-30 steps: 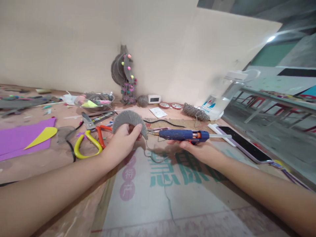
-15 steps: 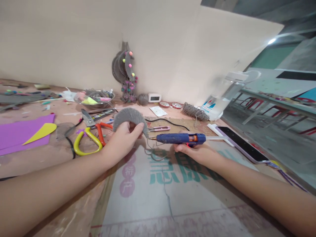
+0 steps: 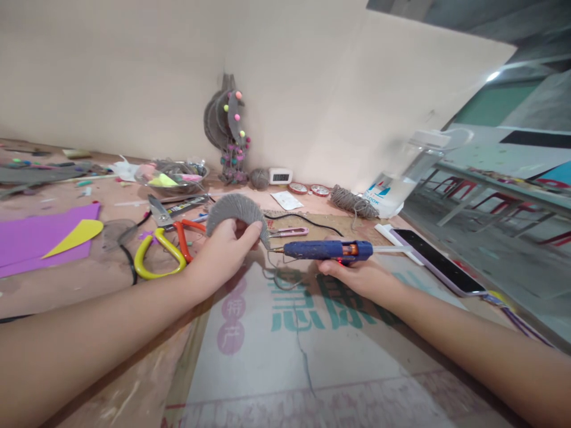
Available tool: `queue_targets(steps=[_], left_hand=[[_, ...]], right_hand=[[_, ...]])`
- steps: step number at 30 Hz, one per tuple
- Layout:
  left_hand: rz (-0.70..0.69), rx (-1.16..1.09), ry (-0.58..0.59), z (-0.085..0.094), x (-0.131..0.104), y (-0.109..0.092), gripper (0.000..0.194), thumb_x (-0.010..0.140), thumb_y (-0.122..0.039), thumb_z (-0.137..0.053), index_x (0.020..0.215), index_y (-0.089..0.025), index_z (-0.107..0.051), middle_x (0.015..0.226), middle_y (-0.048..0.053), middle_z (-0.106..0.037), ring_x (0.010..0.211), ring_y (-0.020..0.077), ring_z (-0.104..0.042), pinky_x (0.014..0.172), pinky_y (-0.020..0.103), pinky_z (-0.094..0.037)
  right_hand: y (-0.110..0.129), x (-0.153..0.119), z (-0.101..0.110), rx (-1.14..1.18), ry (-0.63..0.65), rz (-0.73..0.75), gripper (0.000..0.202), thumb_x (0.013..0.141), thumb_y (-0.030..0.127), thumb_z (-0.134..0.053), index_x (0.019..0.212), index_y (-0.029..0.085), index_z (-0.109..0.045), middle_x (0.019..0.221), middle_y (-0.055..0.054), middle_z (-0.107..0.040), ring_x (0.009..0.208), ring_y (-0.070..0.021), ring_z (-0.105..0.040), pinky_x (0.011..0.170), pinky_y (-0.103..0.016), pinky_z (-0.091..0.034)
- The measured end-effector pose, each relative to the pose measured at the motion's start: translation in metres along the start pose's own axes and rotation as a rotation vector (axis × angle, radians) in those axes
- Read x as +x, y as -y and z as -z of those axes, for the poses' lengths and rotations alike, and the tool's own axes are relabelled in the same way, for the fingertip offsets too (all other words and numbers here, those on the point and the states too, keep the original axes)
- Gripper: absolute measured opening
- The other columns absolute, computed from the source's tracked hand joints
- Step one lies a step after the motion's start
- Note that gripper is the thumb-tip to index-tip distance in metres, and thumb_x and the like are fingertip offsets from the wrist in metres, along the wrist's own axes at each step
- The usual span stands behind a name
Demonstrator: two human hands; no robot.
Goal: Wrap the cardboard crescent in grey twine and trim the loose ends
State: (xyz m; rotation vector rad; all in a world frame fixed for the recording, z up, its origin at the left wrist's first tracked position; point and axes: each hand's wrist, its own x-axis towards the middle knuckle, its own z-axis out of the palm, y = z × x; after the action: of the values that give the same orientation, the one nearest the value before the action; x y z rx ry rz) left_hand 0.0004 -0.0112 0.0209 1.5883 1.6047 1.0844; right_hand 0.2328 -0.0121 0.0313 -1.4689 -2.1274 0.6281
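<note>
Pale wall (image 3: 134, 77) behind, worktable (image 3: 127, 374) below, other tables off to the right. On the worktable, printed cardboard sheet (image 3: 250, 380), flat. Purple sheets (image 3: 27, 249) at left, clear bottle (image 3: 392, 184) and phone (image 3: 439, 264) at right. Yellow-handled scissors (image 3: 158, 275) beside the person's left forearm.

Mid-size: blue glue gun (image 3: 307, 249), roughly level, glue stick (image 3: 388, 249) out the back. Right hand (image 3: 357, 274) wrapped round its underside; grip mostly hidden. Some weight to it, probably, hard and rigid; handle is the place to hold, fingers off the metal nozzle (image 3: 276, 250), likely hot. Small red light showing.

Grey yarn-wound crescent (image 3: 236, 208) held up over the cardboard's far left part, curve upward. Left hand (image 3: 229, 244) pinches its inner edge and right arm, thumb in front. Looks light, stiffish inside, soft and grippy outside, so low slip risk; hard squeezing could shift the windings. Best hold: the broad middle, clear of the tapered end by the nozzle. Nozzle touching or just beside that end, can't tell which.

Hands apart from each other, both closed on their items, gun body between. Smallest: loose yarn strand (image 3: 291, 289), limp, looping below the nozzle, could snag or catch glue.
</note>
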Motion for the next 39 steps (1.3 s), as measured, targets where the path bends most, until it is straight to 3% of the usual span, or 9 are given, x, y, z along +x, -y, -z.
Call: queue_targets(steps=[19,32,36,39], left_hand=[[-0.016,0.001,-0.002,-0.0005,0.0007,0.0010,0.037,0.082,-0.047,-0.048,0.062,-0.017,-0.057,0.056,-0.001,-0.055,0.052,0.0136,-0.047,0.052,0.026,-0.034],[0.005,-0.051,0.011,-0.0008,0.0018,-0.0004,0.034,0.083,-0.042,-0.049,0.061,-0.017,-0.056,0.057,-0.002,-0.057,0.051,0.0120,-0.047,0.052,0.024,-0.034],[-0.004,-0.102,0.002,-0.0014,0.0029,0.0007,0.033,0.083,-0.040,-0.050,0.061,-0.017,-0.056,0.058,-0.001,-0.058,0.053,0.0123,-0.049,0.053,0.024,-0.035],[-0.006,-0.142,-0.004,-0.0017,0.0045,0.0013,0.032,0.082,-0.039,-0.051,0.059,-0.017,-0.055,0.057,-0.001,-0.058,0.053,0.0123,-0.050,0.054,0.023,-0.036]], right_hand=[[-0.0022,-0.0024,-0.0002,-0.041,-0.007,-0.038,0.017,0.074,0.044,-0.063,0.078,0.030,-0.072,0.062,0.003,-0.070,0.075,-0.0243,-0.068,0.065,-0.030,-0.055],[-0.0005,0.0020,-0.0013,0.004,0.004,0.007,0.020,0.073,0.040,-0.063,0.088,0.031,-0.072,0.083,0.003,-0.073,0.086,-0.0250,-0.068,0.075,-0.031,-0.055],[-0.0019,0.0019,-0.0013,-0.005,0.001,0.001,0.018,0.074,0.045,-0.061,0.073,0.029,-0.070,0.064,0.002,-0.070,0.075,-0.0241,-0.067,0.067,-0.030,-0.053],[-0.0047,0.0025,0.0023,-0.007,-0.011,-0.058,0.030,0.075,0.048,-0.057,0.059,0.024,-0.063,0.057,0.001,-0.065,0.063,-0.0200,-0.063,0.061,-0.028,-0.051]])
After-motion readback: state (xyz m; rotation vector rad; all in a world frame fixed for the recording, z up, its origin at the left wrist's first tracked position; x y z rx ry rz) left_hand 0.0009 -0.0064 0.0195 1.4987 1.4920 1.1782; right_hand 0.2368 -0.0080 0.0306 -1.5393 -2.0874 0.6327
